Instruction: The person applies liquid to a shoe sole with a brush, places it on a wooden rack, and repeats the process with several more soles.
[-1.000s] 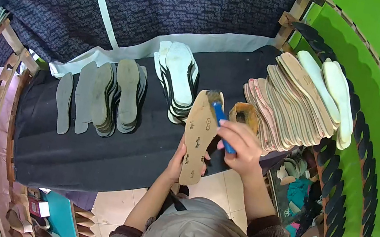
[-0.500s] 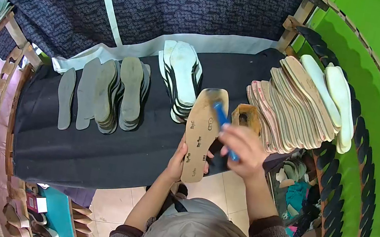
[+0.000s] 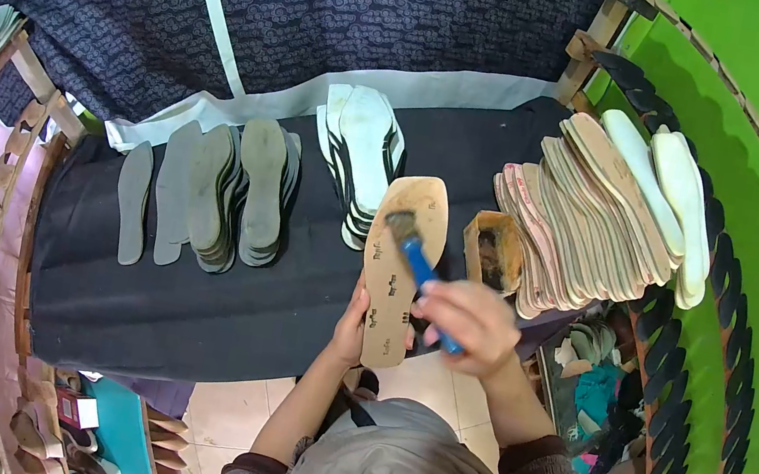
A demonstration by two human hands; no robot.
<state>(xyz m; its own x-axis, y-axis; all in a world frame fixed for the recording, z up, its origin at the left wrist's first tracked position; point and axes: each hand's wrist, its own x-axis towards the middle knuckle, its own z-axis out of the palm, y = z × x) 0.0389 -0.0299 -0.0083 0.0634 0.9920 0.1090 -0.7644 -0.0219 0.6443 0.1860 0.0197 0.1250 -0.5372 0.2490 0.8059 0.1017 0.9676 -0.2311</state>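
1. Left hand (image 3: 350, 328): closed on the insole (image 3: 387, 325) by its narrow end, thumb at the left side, fingertips showing at the right. Wide end points to the table's far edge; insole is held up over the near edge.
2. Right hand (image 3: 475, 330): narrow grip on the brush (image 3: 418, 262), slightly blurred. Bristles look to be on the insole's upper face, left side of the wide part.
3. Step, by my read: brushing that face, mid-stroke. Whether it's wet: can't tell.
4. Next stroke calls for a steady left grip, bristles flat to the face, fingers off the brushed area.
5. Box (image 3: 471, 253): just right of the insole, toward the table's right edge, stained inside. Tightest obstacle; right knuckles are near it.
6. Tan stack (image 3: 597, 214): fanned along the right edge, beside the box. Limits swing that way. White pair (image 3: 679, 214) at its outer side.
7. White stack (image 3: 365, 148): beyond the insole, toward the far edge. Seems out of the way.
8. Grey insoles (image 3: 207, 191): row on the left half of the table (image 3: 181, 324), well apart.
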